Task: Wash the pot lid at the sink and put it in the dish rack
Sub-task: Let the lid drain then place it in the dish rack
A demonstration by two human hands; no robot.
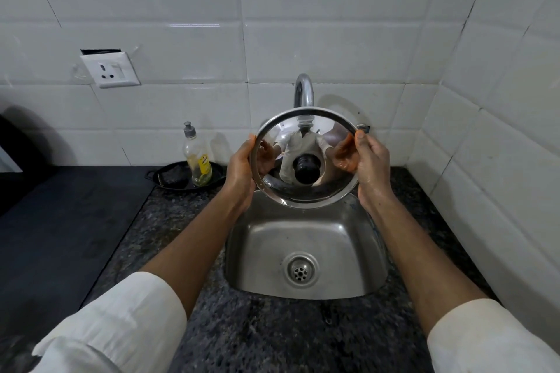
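A round steel pot lid (306,191) is held up on edge above the back of the steel sink (342,236), its shiny inner side facing me. My left hand (241,166) grips its left rim and my right hand (371,160) grips its right rim; both look wet. The lid stands just in front of the curved chrome tap (304,91) and hides the spout's end. No water stream is visible. The dish rack is not in view.
A dish soap bottle (197,154) stands in a black tray (212,174) with a dark scrubber (175,177), left of the sink. A wall socket (110,70) sits on the white tiles. Speckled dark counter surrounds the sink; a tiled wall closes the right side.
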